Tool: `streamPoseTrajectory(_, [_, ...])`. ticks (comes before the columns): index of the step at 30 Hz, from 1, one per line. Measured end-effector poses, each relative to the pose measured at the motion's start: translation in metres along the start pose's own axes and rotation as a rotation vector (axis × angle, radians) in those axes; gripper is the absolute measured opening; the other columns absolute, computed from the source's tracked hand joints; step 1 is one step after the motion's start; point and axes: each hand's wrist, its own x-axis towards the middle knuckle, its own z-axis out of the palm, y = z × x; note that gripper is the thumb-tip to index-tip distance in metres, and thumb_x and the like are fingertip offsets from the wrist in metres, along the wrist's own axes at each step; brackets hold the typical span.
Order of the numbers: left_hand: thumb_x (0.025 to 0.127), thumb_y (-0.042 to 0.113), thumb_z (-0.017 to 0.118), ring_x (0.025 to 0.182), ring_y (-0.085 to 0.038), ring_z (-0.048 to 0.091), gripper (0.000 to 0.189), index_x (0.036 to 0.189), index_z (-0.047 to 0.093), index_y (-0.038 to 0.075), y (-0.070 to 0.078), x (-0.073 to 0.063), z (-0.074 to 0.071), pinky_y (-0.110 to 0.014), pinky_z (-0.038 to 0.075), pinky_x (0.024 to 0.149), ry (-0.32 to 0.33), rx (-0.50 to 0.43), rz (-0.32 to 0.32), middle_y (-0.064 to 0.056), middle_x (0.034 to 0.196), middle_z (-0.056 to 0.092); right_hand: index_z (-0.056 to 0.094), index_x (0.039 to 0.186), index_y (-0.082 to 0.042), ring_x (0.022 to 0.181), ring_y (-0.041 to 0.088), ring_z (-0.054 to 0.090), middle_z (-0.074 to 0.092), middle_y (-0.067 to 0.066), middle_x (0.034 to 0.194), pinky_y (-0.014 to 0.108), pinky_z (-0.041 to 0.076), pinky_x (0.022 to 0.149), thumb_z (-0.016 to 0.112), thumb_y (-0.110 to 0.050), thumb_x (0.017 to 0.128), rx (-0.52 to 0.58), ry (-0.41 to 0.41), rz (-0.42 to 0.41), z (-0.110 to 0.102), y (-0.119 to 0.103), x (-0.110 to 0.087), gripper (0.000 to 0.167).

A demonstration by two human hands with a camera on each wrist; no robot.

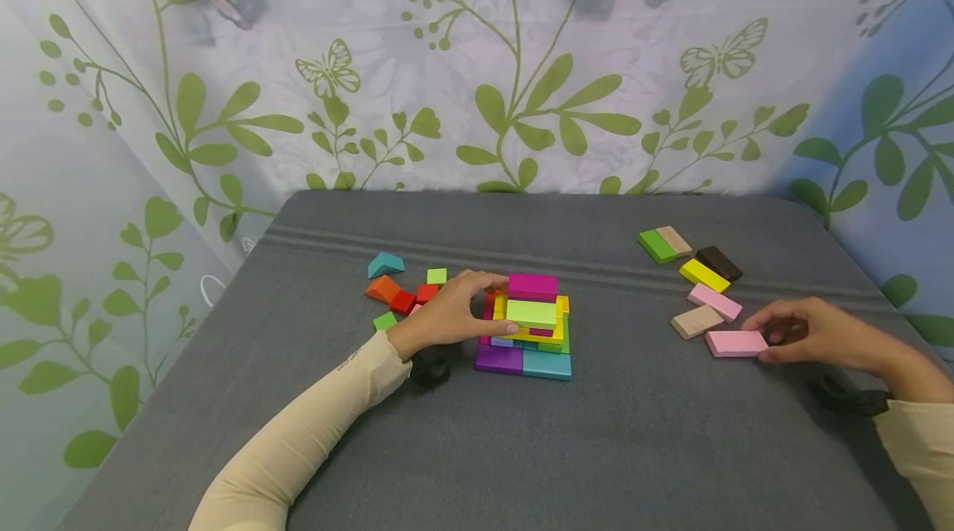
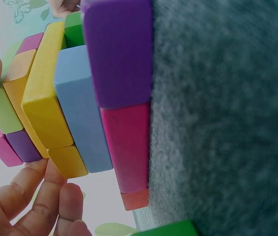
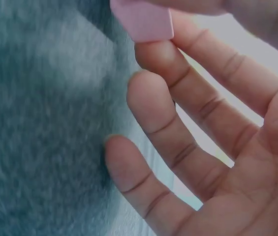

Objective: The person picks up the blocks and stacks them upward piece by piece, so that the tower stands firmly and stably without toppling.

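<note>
A stepped tower of coloured wooden blocks point(image 1: 533, 314) stands at mid-table, a magenta block point(image 1: 532, 287) on top. My left hand point(image 1: 447, 311) holds its upper left side, thumb by the lime block point(image 1: 531, 315). In the left wrist view, fingertips point(image 2: 55, 167) touch the yellow and orange layers; a purple block point(image 2: 119, 54) lies at the base. To the right, my right hand point(image 1: 827, 336) pinches the end of a pink block point(image 1: 734, 345) between thumb and fingers. The right wrist view shows only part of that pink block point(image 3: 146, 22); the other fingers are spread loosely.
Left of the tower lie small blocks: a teal one point(image 1: 385, 265), an orange one point(image 1: 383, 289), a red one point(image 1: 403, 302) and others. At right are a tan block point(image 1: 696, 321), another pink, a yellow point(image 1: 704, 274), a dark brown point(image 1: 719, 263) and a green point(image 1: 657, 247). A patterned curtain hangs behind.
</note>
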Motion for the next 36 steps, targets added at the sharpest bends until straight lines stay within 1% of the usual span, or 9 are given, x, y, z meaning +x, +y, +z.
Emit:
streamPoseTrajectory(6, [0.095, 0.035, 0.083, 0.136, -0.03, 0.052, 0.075, 0.155, 0.056, 0.001, -0.001, 0.0, 0.0, -0.054, 0.047, 0.114, 0.003, -0.002, 0.001, -0.013, 0.148, 0.062, 0.077, 0.115, -0.011, 0.088, 0.003, 0.063, 0.068, -0.019, 0.107, 0.016, 0.055, 0.073, 0.083, 0.013, 0.083, -0.013, -0.01, -0.06, 0.006, -0.017, 0.009, 0.04])
streamPoseTrajectory(10, [0.095, 0.034, 0.084, 0.136, -0.031, 0.052, 0.074, 0.155, 0.056, 0.0, -0.001, 0.0, 0.0, -0.053, 0.047, 0.114, 0.007, -0.002, 0.006, -0.014, 0.148, 0.063, 0.077, 0.115, -0.009, 0.091, 0.001, 0.065, 0.068, -0.021, 0.11, 0.015, 0.055, 0.077, 0.085, 0.012, 0.082, -0.029, 0.011, -0.101, 0.014, -0.032, 0.019, 0.04])
streamPoseTrajectory(14, [0.095, 0.032, 0.084, 0.136, -0.031, 0.052, 0.074, 0.155, 0.056, -0.001, -0.001, 0.001, 0.0, -0.053, 0.047, 0.114, 0.005, -0.004, 0.012, -0.014, 0.148, 0.063, 0.077, 0.115, -0.01, 0.09, 0.003, 0.065, 0.069, -0.019, 0.11, 0.014, 0.055, 0.078, 0.087, 0.013, 0.079, -0.012, 0.039, -0.153, 0.023, -0.045, 0.031, 0.044])
streamPoseTrajectory(19, [0.095, 0.031, 0.084, 0.135, -0.031, 0.052, 0.073, 0.154, 0.056, -0.001, -0.002, 0.001, 0.0, -0.053, 0.046, 0.115, 0.004, -0.01, 0.018, -0.015, 0.148, 0.063, 0.079, 0.116, -0.012, 0.087, 0.01, 0.065, 0.072, -0.013, 0.109, 0.018, 0.056, 0.077, 0.088, 0.012, 0.079, 0.012, 0.064, -0.223, 0.038, -0.064, 0.046, 0.045])
streamPoseTrajectory(24, [0.095, 0.031, 0.084, 0.134, -0.031, 0.052, 0.073, 0.154, 0.056, -0.001, -0.002, 0.001, 0.001, -0.053, 0.046, 0.115, 0.005, -0.01, 0.01, -0.014, 0.147, 0.063, 0.078, 0.118, -0.013, 0.087, 0.014, 0.065, 0.074, -0.008, 0.109, 0.026, 0.056, 0.076, 0.087, 0.011, 0.081, 0.04, 0.06, -0.291, 0.052, -0.082, 0.061, 0.045])
streamPoseTrajectory(26, [0.095, 0.031, 0.085, 0.134, -0.031, 0.052, 0.073, 0.154, 0.056, -0.001, -0.001, 0.001, 0.001, -0.053, 0.046, 0.115, 0.005, -0.01, 0.003, -0.014, 0.147, 0.063, 0.078, 0.118, -0.014, 0.087, 0.015, 0.064, 0.074, -0.007, 0.109, 0.027, 0.055, 0.075, 0.087, 0.011, 0.082, 0.045, 0.066, -0.307, 0.057, -0.088, 0.067, 0.045])
streamPoseTrajectory(29, [0.095, 0.031, 0.085, 0.134, -0.031, 0.052, 0.073, 0.153, 0.057, -0.001, 0.0, 0.001, 0.0, -0.053, 0.046, 0.114, 0.007, -0.005, 0.006, -0.014, 0.146, 0.064, 0.079, 0.118, -0.013, 0.09, 0.014, 0.065, 0.074, -0.007, 0.109, 0.026, 0.056, 0.078, 0.088, 0.008, 0.083, 0.04, 0.082, -0.313, 0.064, -0.099, 0.074, 0.043])
streamPoseTrajectory(33, [0.095, 0.032, 0.084, 0.133, -0.031, 0.053, 0.073, 0.153, 0.057, -0.001, 0.002, 0.0, 0.0, -0.053, 0.047, 0.113, 0.007, -0.005, 0.011, -0.014, 0.146, 0.064, 0.079, 0.118, -0.011, 0.093, 0.013, 0.067, 0.076, -0.007, 0.111, 0.023, 0.057, 0.082, 0.09, 0.007, 0.081, 0.031, 0.128, -0.319, 0.075, -0.109, 0.084, 0.042])
streamPoseTrajectory(36, [0.095, 0.033, 0.084, 0.133, -0.031, 0.053, 0.073, 0.154, 0.056, -0.001, 0.004, -0.001, -0.001, -0.052, 0.047, 0.114, 0.004, -0.01, 0.006, -0.014, 0.146, 0.064, 0.08, 0.116, -0.01, 0.092, 0.015, 0.067, 0.076, -0.007, 0.11, 0.023, 0.057, 0.082, 0.09, 0.006, 0.08, 0.034, 0.169, -0.327, 0.082, -0.117, 0.09, 0.042])
